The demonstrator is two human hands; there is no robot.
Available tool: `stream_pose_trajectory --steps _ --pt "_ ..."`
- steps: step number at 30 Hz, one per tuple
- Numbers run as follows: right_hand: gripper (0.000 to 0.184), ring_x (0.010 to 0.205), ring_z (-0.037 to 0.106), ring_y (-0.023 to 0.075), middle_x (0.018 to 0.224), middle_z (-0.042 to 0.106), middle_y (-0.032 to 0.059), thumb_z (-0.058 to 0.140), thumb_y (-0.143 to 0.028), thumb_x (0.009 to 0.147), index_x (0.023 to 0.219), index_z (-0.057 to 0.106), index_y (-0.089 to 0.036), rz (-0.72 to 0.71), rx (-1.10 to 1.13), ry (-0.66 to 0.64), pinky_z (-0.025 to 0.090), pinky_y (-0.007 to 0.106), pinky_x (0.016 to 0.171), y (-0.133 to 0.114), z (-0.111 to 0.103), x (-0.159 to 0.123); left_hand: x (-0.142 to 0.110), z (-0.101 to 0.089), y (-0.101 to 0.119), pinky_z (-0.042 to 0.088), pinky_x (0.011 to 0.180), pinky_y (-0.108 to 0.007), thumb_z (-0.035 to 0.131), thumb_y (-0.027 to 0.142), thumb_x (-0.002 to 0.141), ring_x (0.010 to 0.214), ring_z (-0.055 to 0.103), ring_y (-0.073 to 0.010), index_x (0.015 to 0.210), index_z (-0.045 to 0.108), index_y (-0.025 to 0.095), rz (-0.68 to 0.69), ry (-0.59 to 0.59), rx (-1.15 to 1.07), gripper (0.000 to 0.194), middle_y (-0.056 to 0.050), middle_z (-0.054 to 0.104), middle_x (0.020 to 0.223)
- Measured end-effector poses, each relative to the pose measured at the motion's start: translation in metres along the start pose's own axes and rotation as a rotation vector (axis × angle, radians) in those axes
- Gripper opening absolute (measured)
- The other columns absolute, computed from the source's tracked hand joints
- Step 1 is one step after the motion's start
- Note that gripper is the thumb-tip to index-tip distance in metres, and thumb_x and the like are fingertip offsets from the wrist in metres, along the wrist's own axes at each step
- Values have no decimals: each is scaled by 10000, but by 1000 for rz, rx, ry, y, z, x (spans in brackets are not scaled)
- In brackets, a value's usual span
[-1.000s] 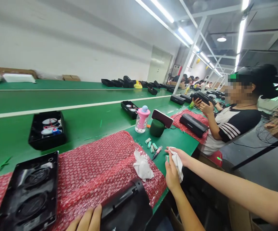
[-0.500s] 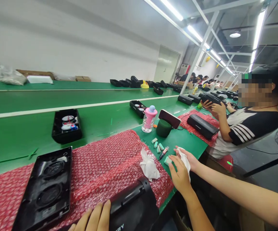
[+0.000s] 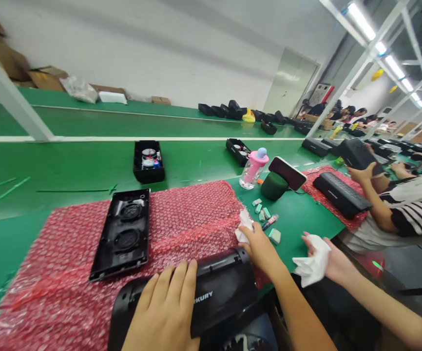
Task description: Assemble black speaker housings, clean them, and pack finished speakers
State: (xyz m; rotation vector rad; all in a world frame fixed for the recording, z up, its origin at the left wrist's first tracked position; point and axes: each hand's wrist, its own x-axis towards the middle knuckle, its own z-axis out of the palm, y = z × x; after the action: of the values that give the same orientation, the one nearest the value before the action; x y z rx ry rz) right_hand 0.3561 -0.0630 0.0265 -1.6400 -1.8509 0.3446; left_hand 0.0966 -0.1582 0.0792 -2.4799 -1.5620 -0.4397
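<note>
My left hand (image 3: 169,307) rests over a black speaker (image 3: 221,287) with light lettering on its face, fingers hooked over its upper edge. The speaker is tilted at the front edge of the red bubble wrap (image 3: 192,209). Just past its right end, my right hand (image 3: 260,246) is closed on a crumpled white tissue (image 3: 244,222). An open black casing (image 3: 130,224) with two round speaker grilles lies on the wrap to the left. Another person's hand (image 3: 337,263), reaching in from the right, holds a second white tissue (image 3: 313,263).
Small foam pieces (image 3: 265,213), a marker-like tube (image 3: 270,222), a pink-topped bottle (image 3: 254,168) and a phone (image 3: 287,173) beside a dark green cylinder (image 3: 274,186) stand right of the wrap. Open black housings (image 3: 148,162) sit behind. A co-worker (image 3: 412,204) handles a speaker at right.
My right hand has moved left from beside the other person's hand onto the tissue on the wrap. The other hand now holds its tissue apart. The view has swung right.
</note>
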Motion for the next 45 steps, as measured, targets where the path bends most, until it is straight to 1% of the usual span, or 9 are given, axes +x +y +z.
stream_pose_trajectory --steps 8,12,15,23,29,35,39,42,45 --pt "115 567 482 137 682 504 -19 450 -175 872 769 477 -218 -82 311 294 403 236 533 -33 -35 -17 5 -8 8 287 1114 -410 671 218 593 1242 530 -287 1338 594 132 -126 -117 -32 753 -79 631 1357" --pt "135 689 563 140 804 574 4 405 -106 869 825 457 -222 -387 468 -15 463 242 623 -73 -45 -42 2 2 3 294 1103 -381 733 295 588 1218 555 -269 1321 609 157 -114 -70 -75 756 -66 646 1340" --pt "168 765 570 170 835 612 32 391 -63 838 856 471 -209 -634 293 -206 492 283 687 -95 -44 -45 -1 9 0 290 1104 -381 775 343 569 1215 564 -268 1304 620 175 -124 -56 -92 770 -64 652 1330" --pt "302 1109 569 227 1123 675 125 371 -31 917 944 649 -148 -818 -138 128 490 353 980 -100 -42 -45 1 8 0 293 1078 -371 772 427 591 1160 589 -267 1215 680 169 -66 11 -46 681 -67 682 1280" --pt "293 774 614 173 1038 745 78 387 -141 1029 1006 676 -99 -1016 -52 -16 565 305 711 -111 -27 -43 0 10 -1 301 1051 -380 638 401 795 1143 593 -262 1226 688 161 -23 54 25 496 -89 713 1213" --pt "283 560 490 162 702 639 65 396 -76 983 980 679 -63 -1039 -231 31 424 304 488 -108 -29 -47 0 9 -2 317 1044 -395 576 336 837 1152 588 -259 1259 663 142 -40 42 -15 473 -84 689 1266" --pt "423 816 638 207 886 720 99 281 -159 1028 1061 697 -88 -927 -326 149 506 356 802 -88 -40 -58 -1 11 -4 318 1053 -397 657 334 674 1163 579 -265 1275 649 134 -36 50 -54 634 -86 677 1287" --pt "401 1154 624 232 1092 741 85 312 -157 1012 1078 705 -114 -911 -343 165 353 413 1142 -72 -44 -66 -2 13 -4 317 1054 -400 664 348 633 1161 577 -268 1269 651 134 -34 34 -55 671 -86 679 1282" --pt "373 1225 610 231 1108 749 80 343 -119 981 1033 712 -113 -896 -322 175 284 440 1208 -68 -39 -68 -3 14 -4 321 1046 -412 655 344 630 1144 577 -280 1257 654 122 -29 50 -48 665 -97 687 1265"
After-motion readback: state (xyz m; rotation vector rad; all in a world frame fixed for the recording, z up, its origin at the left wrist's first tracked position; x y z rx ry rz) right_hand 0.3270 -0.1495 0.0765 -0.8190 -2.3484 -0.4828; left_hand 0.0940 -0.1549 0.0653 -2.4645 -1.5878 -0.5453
